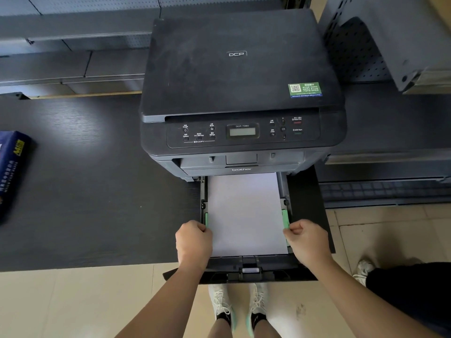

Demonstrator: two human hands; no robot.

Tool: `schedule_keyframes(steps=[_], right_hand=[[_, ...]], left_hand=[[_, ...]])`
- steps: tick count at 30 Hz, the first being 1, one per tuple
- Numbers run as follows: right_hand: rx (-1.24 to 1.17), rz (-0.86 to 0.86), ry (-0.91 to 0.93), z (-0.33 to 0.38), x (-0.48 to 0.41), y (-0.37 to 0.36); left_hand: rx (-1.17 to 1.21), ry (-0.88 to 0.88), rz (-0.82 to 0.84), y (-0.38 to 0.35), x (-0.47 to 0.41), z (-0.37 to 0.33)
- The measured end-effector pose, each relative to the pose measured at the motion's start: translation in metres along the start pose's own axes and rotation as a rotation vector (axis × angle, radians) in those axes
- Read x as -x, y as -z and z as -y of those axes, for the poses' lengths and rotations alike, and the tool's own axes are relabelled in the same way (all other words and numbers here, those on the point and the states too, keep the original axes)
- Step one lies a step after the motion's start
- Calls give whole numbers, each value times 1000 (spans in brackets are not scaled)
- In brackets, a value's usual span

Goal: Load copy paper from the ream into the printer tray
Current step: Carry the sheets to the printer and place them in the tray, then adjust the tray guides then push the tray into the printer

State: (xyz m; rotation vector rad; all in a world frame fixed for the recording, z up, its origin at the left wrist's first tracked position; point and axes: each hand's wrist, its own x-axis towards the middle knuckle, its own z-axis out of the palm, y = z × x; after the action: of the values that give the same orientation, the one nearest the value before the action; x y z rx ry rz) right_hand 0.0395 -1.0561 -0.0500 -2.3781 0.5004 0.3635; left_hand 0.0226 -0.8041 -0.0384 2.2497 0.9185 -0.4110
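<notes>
A black printer stands on a dark table. Its paper tray is pulled out toward me over the table's front edge. A stack of white copy paper lies flat in the tray. My left hand pinches the green side guide on the tray's left. My right hand pinches the green side guide on the right. Both guides sit against the paper's edges. The blue ream lies at the table's far left, partly out of view.
Grey metal shelving runs behind the table. A perforated grey metal part leans at the right, above a low rack. Below the tray are beige floor tiles and my white shoes. Another person's shoe and dark clothing are at lower right.
</notes>
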Motion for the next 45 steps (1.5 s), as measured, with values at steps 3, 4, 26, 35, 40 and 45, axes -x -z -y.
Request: schedule_keyframes(steps=[3,4,26,35,40,45], right_hand=[[9,7,-5,3,2,2],[7,16,-6,3,4,4],[-52,235,-40,-59,68,56],[-240,48,-88,-30,34,52],[-285,33,-72,-1,-1,45],[-356,14,-65,20,-41,37]], left_hand=[[2,-8,0,3,4,-2],[23,-16,7,6,5,-2],[121,-49,145,59,56,109],[285,-47,33,49,32,76],[289,-56,-30,50,-6,42],[341,-60,-61,49,-43,14]])
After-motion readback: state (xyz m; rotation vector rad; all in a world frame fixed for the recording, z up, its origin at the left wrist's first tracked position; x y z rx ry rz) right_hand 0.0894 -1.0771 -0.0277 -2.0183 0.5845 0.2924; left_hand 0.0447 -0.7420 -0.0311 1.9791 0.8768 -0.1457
